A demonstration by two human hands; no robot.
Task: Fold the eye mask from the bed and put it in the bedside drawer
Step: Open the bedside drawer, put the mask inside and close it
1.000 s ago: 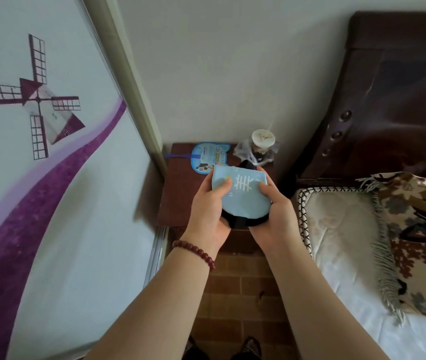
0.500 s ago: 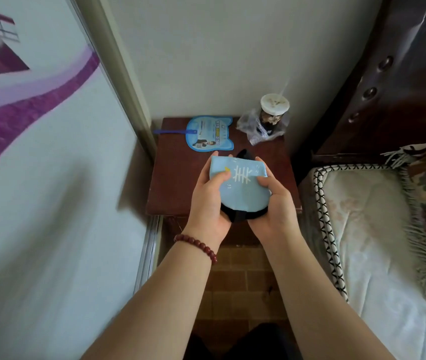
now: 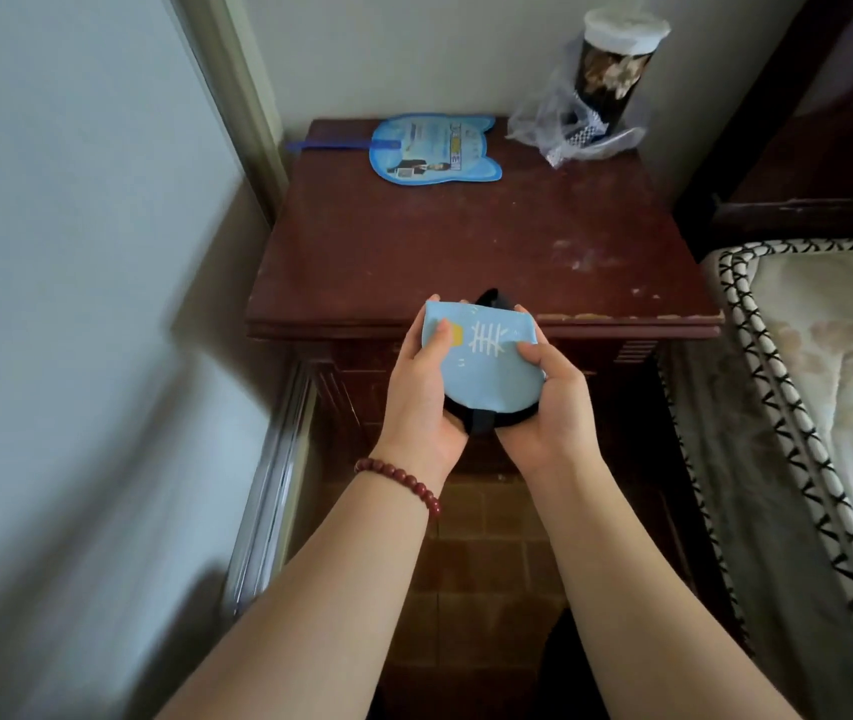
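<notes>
The folded eye mask (image 3: 486, 374) is light blue with white embroidered lines on top and black underneath. Both hands hold it in front of the bedside cabinet. My left hand (image 3: 421, 402) grips its left side with the thumb on top. My right hand (image 3: 543, 407) grips its right side, thumb pressing the blue face. A black strap sticks out behind and below the mask. The dark red wooden bedside cabinet (image 3: 466, 241) stands just beyond; its drawer front (image 3: 616, 356) sits under the top edge, partly hidden by my hands, and looks closed.
A blue cat-shaped hand fan (image 3: 434, 150) lies at the cabinet's back left. A dark jar with a white lid (image 3: 614, 70) stands in clear plastic wrap at the back right. The bed (image 3: 824, 387) is to the right, a sliding wardrobe door (image 3: 76, 304) to the left.
The camera has moved closer and tilted down, so the cabinet fills more of the view. Both hands keep the same hold on the folded mask, now lower against the cabinet front.
</notes>
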